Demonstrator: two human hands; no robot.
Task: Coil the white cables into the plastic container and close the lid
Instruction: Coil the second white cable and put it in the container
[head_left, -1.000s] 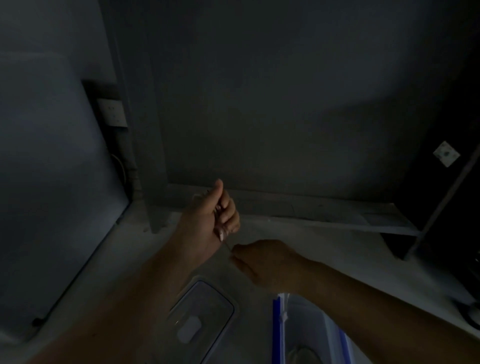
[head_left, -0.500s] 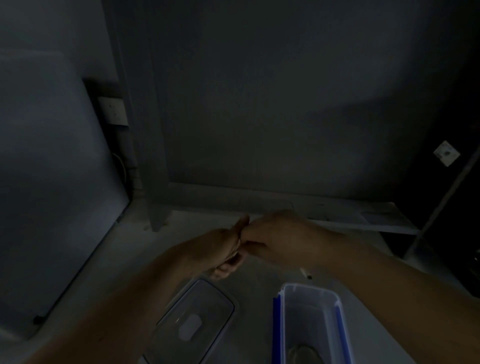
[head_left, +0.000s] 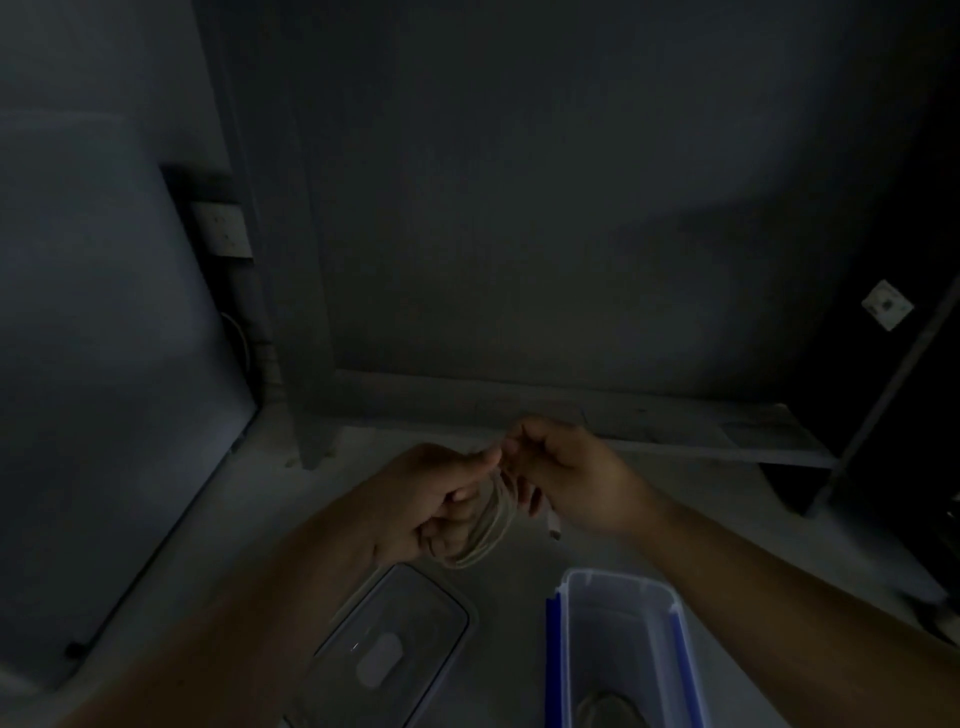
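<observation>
Above the desk (head_left: 675, 499), right at the middle of the dim view, the two hands met over a bundle of white cable (head_left: 488, 525). The left hand (head_left: 431, 499) was curled around the coil, fingers closed through its loops, thumb pressed up toward the other hand. The right hand (head_left: 566, 478) was pinched shut on the upper part of the same coil, and just below its fingers the free end with its plug (head_left: 555, 529) dangled loose. So the cable was in the air, held by both hands, its loops hanging roughly up and down. And here was the relation that mattered: the plastic container (head_left: 623, 587) sat open on the desk below and to the right of the coil, its long axis running away from the person toward the wall. It lay almost straight under the right forearm, so the right hand looked the nearer one for the drop. Something pale seemed to lie in the bottom of the container already, though it was too dark to say what. The lid (head_left: 395, 649) lay flat on the desk to the container's left, under the left wrist, apart from the container and not yet on. The coil looked close to done, with only the short tail left to tuck in.
</observation>
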